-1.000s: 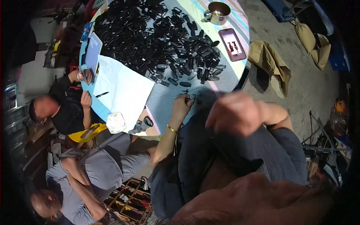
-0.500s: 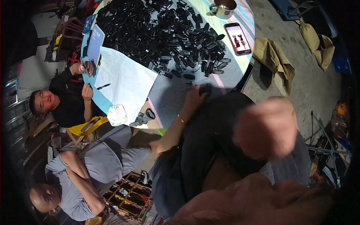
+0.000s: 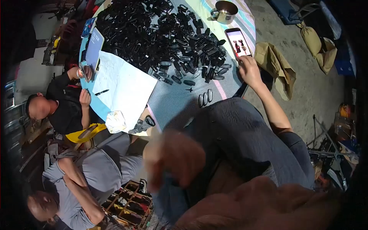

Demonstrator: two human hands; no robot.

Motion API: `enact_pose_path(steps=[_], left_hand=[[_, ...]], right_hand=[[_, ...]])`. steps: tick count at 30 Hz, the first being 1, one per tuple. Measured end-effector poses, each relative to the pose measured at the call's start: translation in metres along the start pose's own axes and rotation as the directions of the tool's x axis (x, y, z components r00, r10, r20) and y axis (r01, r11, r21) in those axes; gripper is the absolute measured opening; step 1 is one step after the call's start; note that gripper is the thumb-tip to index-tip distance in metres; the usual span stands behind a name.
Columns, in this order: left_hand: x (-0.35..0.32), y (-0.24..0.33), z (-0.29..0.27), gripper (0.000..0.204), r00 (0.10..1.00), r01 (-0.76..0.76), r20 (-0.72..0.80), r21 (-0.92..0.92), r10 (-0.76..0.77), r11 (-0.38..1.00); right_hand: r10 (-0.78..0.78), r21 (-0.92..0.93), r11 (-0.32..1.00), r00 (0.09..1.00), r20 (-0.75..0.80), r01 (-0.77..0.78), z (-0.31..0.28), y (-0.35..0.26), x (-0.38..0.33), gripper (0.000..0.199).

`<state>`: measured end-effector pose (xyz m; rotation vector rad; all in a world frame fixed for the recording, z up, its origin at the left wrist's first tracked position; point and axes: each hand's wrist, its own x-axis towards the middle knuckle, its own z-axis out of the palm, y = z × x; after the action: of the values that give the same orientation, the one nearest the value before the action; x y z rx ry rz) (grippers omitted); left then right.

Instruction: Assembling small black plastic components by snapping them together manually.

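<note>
At the right edge of the round table, my right hand (image 3: 251, 71) reaches the lower end of a phone (image 3: 238, 44), its fingers out over the screen's bottom edge. The phone lies face up with a lit picture on it. My left hand (image 3: 174, 161) is raised off the table above my lap, smeared by motion, so its fingers cannot be made out. A large heap of small black oval plastic pieces (image 3: 153, 34) covers the far table. Three such pieces (image 3: 206, 98) stand side by side near me, with a tiny black part (image 3: 189, 89) beyond them.
A metal cup (image 3: 225, 13) stands beyond the phone. Left of the heap lie a white sheet (image 3: 124, 78) with a pen (image 3: 102, 92), and a blue notebook (image 3: 95, 46). Two people sit at the left, one holding something by the table. A brown paper bag (image 3: 274, 65) is at the right.
My left hand has left the table near the pieces and come back toward me. My right hand has gone from over my lap to the phone. The three lined-up pieces now show.
</note>
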<state>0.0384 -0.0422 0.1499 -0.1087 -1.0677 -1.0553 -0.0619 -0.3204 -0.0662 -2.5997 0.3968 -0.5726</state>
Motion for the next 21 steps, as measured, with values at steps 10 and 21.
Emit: enact_pose_path(steps=[10,21], left_hand=[[0.015,0.006,0.044,0.032,0.933,0.134,0.297,0.235,-0.203,0.963],[-0.058,0.008,0.011,0.014,0.836,0.497,-0.263,0.736,-0.481,0.46]], right_hand=[[0.116,0.006,0.993,0.992,-0.042,-0.116,-0.004,0.016,0.008,0.032],[0.262,0.024,0.965,0.964,-0.042,-0.261,0.008,0.023,0.036,0.056]])
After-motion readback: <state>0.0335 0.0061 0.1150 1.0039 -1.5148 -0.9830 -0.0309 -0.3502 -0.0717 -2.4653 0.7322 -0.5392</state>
